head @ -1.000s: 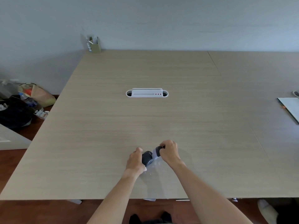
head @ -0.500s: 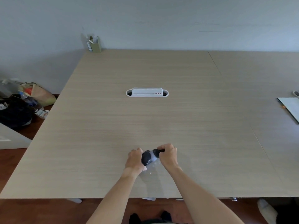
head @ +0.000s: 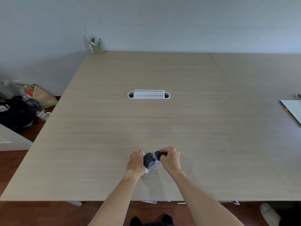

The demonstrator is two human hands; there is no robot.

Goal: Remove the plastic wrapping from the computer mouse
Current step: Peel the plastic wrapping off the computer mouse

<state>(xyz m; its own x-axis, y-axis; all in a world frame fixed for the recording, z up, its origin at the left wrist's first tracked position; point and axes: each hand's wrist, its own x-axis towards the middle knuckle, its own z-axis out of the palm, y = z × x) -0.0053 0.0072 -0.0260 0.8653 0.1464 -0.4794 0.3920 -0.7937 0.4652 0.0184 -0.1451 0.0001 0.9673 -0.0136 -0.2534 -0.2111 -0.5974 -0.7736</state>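
Observation:
A black computer mouse [head: 149, 159] sits between both hands just above the near part of the wooden table [head: 146, 124]. Clear plastic wrapping [head: 152, 172] clings around it and trails down toward me as a faint sheen. My left hand [head: 136, 163] grips the mouse's left side. My right hand [head: 171, 158] is closed on its right end, fingers pinched over the dark tip and the wrap. Where exactly the wrap ends is hard to make out.
A white cable tray [head: 148, 94] is set into the table's middle. A small cardboard box [head: 96, 46] stands at the far left corner. A white sheet [head: 293, 110] lies at the right edge. Bags [head: 24, 105] clutter the floor on the left.
Both hands have closed in on the mouse and dropped slightly toward me. The right hand came lower and nearer the left; the mouse is more covered.

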